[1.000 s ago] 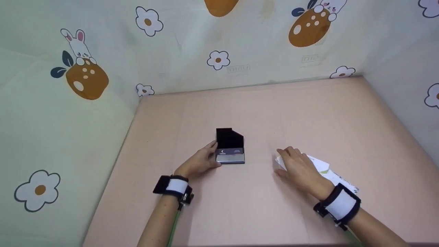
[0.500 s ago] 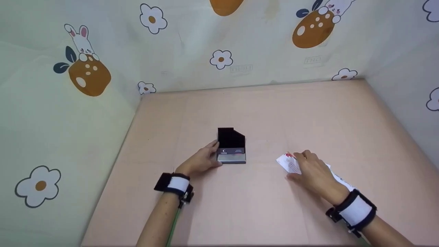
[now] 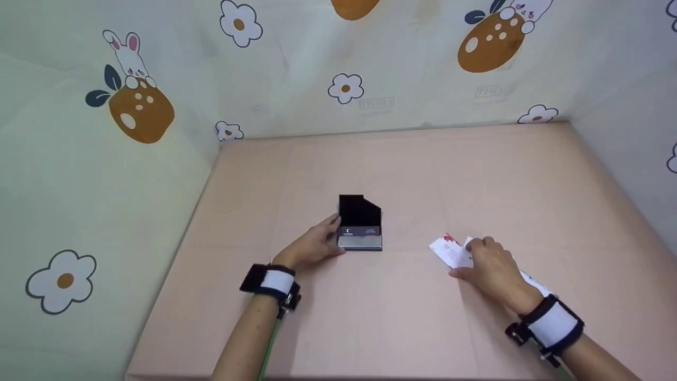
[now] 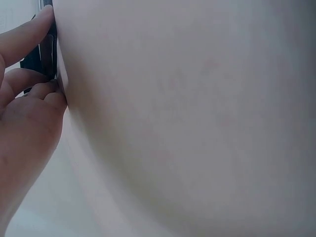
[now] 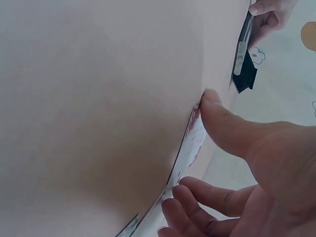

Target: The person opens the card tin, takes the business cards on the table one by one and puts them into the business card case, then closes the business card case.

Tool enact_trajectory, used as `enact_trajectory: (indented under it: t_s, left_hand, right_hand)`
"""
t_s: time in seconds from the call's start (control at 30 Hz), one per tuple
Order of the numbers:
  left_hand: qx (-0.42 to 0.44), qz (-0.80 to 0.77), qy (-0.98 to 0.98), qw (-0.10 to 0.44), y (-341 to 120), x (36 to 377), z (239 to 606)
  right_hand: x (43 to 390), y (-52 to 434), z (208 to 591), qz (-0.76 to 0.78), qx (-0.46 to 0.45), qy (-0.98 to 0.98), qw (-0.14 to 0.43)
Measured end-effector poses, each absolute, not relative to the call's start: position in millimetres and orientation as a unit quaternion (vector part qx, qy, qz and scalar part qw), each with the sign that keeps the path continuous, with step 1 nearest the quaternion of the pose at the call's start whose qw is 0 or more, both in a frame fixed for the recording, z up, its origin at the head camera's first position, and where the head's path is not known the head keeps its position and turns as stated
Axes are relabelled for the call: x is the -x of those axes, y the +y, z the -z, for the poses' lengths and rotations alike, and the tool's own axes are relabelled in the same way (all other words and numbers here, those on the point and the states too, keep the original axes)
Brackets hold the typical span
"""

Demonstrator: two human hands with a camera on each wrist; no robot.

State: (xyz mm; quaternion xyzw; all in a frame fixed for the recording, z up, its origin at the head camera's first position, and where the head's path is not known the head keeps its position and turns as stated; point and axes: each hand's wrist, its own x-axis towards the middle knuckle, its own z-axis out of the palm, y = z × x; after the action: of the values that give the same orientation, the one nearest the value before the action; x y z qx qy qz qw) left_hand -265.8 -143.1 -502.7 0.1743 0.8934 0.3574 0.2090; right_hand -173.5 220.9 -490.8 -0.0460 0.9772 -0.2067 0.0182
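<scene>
— Pale pink surface (image 3: 402, 328), cartoon-print walls (image 3: 296, 69) behind it. What's on it?

— Mid-surface stands a black card holder (image 3: 360, 223); the left hand (image 3: 312, 247) steadies its left side, fingers (image 4: 27, 34) curled against it.

— And the other?

— Right hand (image 3: 492, 270) pinches a white card (image 3: 449, 253) off a loose pile, thumb (image 5: 222, 123) on its edge.

Head view looks forward and down over the pink table (image 3: 402, 174); both wrist views skim that surface at close range, all three sharing the black open card holder (image 3: 360, 223) (image 4: 43, 54) (image 5: 245, 59).
</scene>
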Motion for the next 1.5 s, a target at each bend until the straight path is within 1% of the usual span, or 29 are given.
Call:
enact_trajectory:
  t_s: [0.23, 0.53, 0.77, 1.03, 1.13, 1.3, 1.5]
  left_hand:
    - [-0.169, -0.345, 0.898, 0.215, -141, 267, 502]
    - [-0.171, -0.340, 0.900, 0.214, -140, 268, 501]
    - [-0.166, -0.353, 0.895, 0.215, -141, 267, 502]
    - [-0.167, -0.354, 0.894, 0.218, -142, 266, 502]
    - [-0.175, -0.343, 0.897, 0.216, -142, 267, 503]
    - [-0.179, -0.338, 0.900, 0.210, -142, 267, 504]
    - [-0.173, -0.351, 0.896, 0.212, -143, 266, 503]
  right_hand:
    - [176, 220, 491, 0.231, 0.019, 0.972, 0.042]
    - [172, 218, 493, 0.274, 0.002, 0.961, 0.037]
    - [170, 215, 492, 0.290, 0.002, 0.954, 0.072]
    - [166, 216, 495, 0.289, 0.002, 0.954, 0.078]
    - [165, 215, 495, 0.271, 0.004, 0.960, 0.070]
    - [166, 208, 487, 0.219, 0.013, 0.975, 0.038]
    - [167, 202, 482, 0.184, 0.013, 0.982, 0.028]
